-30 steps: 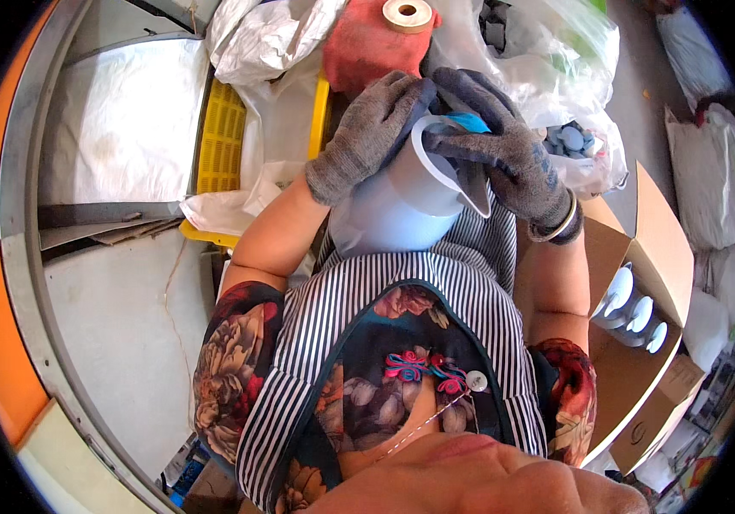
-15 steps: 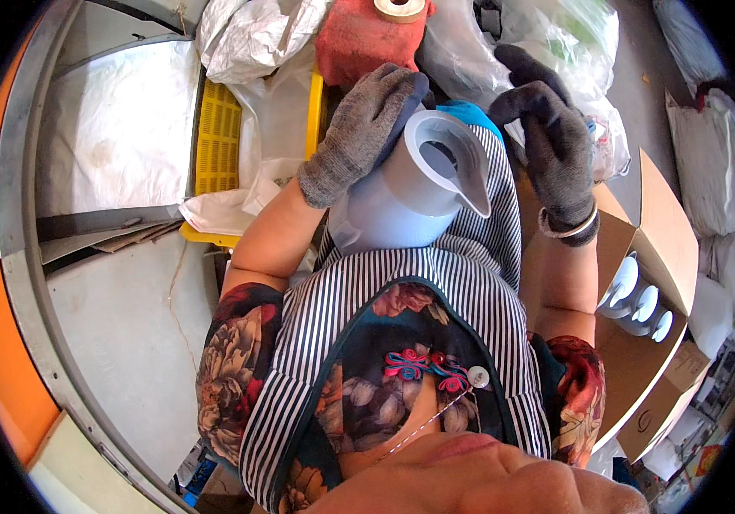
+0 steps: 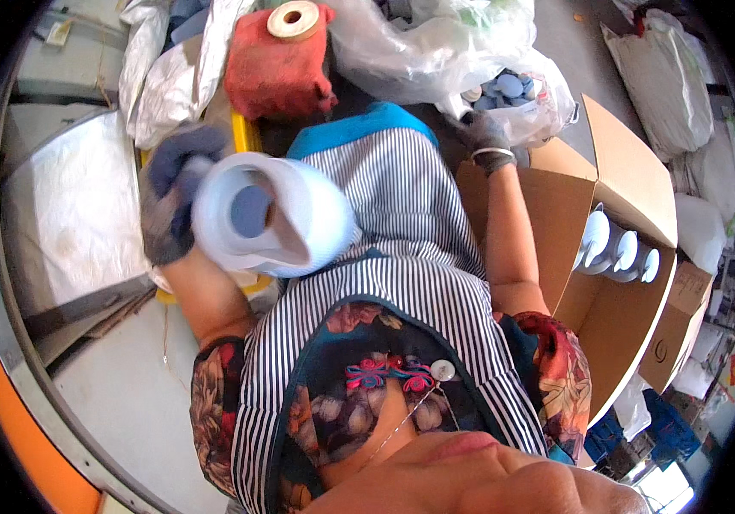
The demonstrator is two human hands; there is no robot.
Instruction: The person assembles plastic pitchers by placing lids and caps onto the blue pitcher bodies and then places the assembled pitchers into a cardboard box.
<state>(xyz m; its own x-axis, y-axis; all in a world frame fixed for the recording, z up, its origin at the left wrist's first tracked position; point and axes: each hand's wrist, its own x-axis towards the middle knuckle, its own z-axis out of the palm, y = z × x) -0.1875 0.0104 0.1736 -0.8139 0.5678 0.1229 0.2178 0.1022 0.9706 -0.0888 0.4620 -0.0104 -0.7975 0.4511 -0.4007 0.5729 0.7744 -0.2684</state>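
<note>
Now L hand (image 3: 175,193) — blurred — is clamped on the pale-blue jug (image 3: 309,201), at L side of the striped apron (image 3: 406,184). R hand (image 3: 489,139) is by the clear bag (image 3: 557,96) w/ blue discs (image 3: 505,87) — too dark to tell if it's gripping.

Bright light, blurry left grip (image 3: 177,184)

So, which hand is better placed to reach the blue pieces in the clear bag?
Probably the right hand: it is by the clear bag, close to the blue pieces, while the left hand is farther off, holding the pale blue jug.
</note>
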